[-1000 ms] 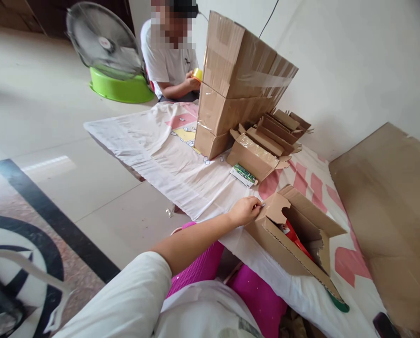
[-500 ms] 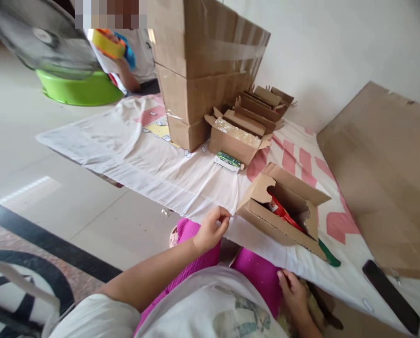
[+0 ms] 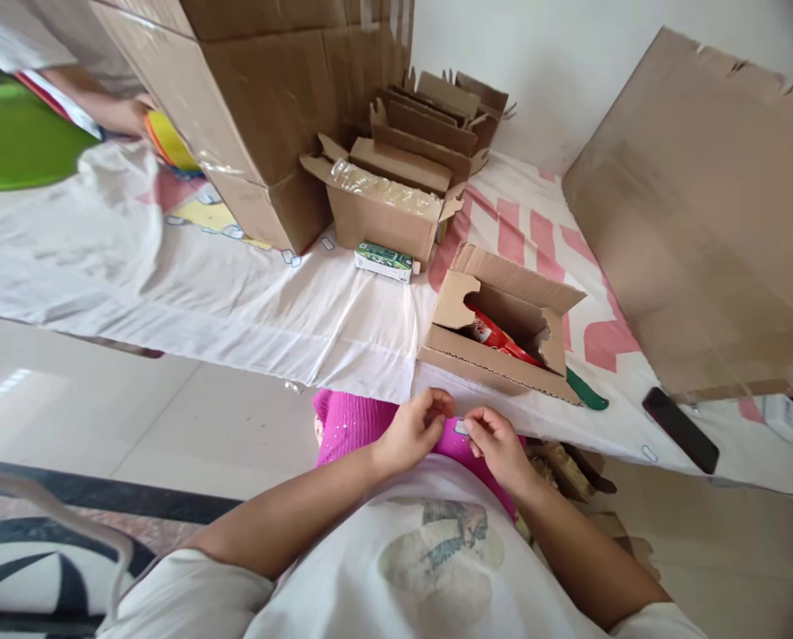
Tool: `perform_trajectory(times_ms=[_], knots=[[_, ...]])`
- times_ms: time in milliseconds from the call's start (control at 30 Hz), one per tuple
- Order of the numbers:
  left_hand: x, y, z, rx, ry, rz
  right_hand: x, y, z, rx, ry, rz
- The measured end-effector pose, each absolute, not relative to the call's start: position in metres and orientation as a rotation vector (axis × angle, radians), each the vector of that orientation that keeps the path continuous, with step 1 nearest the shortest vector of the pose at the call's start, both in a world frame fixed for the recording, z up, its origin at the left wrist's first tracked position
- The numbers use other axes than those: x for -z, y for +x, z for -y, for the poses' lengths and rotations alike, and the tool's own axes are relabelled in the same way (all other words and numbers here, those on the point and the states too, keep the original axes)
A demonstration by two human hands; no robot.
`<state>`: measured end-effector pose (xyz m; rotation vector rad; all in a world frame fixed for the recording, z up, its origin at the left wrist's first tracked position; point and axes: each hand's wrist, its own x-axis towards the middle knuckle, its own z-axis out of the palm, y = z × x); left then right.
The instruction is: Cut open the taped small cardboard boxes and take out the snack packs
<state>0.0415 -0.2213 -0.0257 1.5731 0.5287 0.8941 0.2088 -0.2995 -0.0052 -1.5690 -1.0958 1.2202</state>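
My left hand (image 3: 418,428) is over my lap at the cloth's front edge, its fingers loosely curled and the thumb apart from them; I see nothing in it. Close by on the right, my right hand (image 3: 501,448) has thumb and forefinger pinched together. A small whitish patch (image 3: 461,427) shows at those fingertips; whether it is held or part of the cloth's print I cannot tell. Just beyond both hands stands an open cardboard box (image 3: 482,359) with a red packet (image 3: 499,337) inside. A green piece (image 3: 586,389) sticks out from under the box's right end.
Behind are more open cartons (image 3: 383,209), a small green-and-white box (image 3: 383,262) and a tall taped carton stack (image 3: 270,115). A phone (image 3: 680,430) lies at right before a large cardboard sheet (image 3: 695,240). Another person's hand (image 3: 134,115) touches a yellow object (image 3: 170,142).
My right hand has come up from beside my leg to meet the left. The left fingers have loosened from a pinch. My view has turned right; the other person has leaned toward the cloth.
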Motion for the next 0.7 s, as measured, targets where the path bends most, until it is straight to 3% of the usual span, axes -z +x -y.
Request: perform_trajectory(times_ms=[100, 233, 700], knots=[[0.026, 0.05, 0.222, -0.688, 1.028, -0.444, 0.006, 0.214, 0.303, -0.842, -1.689, 1.329], [0.025, 0.061, 0.218, -0.59, 0.821, -0.476, 0.005, 0.216, 0.305, -0.575, -1.724, 1.537], [0.019, 0.068, 0.228, -0.576, 1.205, -0.706, 0.005, 0.216, 0.313, -0.456, -1.672, 1.604]])
